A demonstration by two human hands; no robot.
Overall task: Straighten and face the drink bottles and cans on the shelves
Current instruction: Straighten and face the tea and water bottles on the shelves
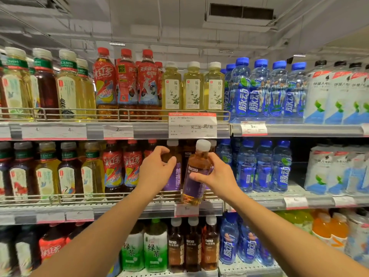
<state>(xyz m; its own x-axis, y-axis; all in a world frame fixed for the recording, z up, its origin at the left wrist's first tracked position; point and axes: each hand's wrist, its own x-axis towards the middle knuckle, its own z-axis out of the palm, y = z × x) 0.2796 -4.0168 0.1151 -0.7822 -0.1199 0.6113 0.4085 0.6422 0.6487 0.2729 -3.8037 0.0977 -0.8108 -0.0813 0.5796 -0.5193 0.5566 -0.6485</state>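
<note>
Hands at mid shelf, purple-label tea section.
R hand grips purple-label bottle, tilted, lifted out in front of wire rail. L hand fingers curled round neighbouring bottle, upright on shelf.

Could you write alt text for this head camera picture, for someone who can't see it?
A person's right hand holds a purple-labelled tea bottle tilted before the middle shelf, while the left hand grips its neighbour behind the rail. Drink bottles fill the shelves.
</note>
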